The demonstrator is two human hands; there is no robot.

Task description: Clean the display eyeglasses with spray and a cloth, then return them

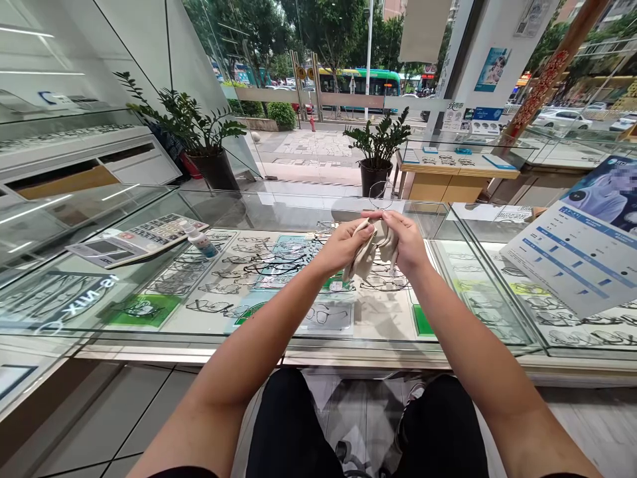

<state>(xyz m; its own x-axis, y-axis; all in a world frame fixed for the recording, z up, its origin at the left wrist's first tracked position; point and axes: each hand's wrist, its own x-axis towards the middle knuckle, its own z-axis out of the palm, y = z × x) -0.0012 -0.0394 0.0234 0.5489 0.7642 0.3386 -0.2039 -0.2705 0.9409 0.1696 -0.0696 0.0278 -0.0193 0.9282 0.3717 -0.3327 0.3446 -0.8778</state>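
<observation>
A beige cleaning cloth [371,252] hangs between both my hands above the glass display counter [308,212]. My left hand [346,242] pinches the cloth's upper left part with closed fingers. My right hand [405,239] grips the cloth's right side, fingers also closed. A thin-rimmed pair of glasses [379,192] sticks up just above my fingers, one round lens showing; the rest is wrapped in the cloth. Under the counter glass lie several rows of spectacle frames [259,262].
A small spray bottle [200,239] and a printed chart [132,240] rest on the counter at left. A leaning poster board [577,255] stands at right. Two potted plants [378,149] stand by the glass shopfront beyond. My black-trousered knees [293,425] are below the counter edge.
</observation>
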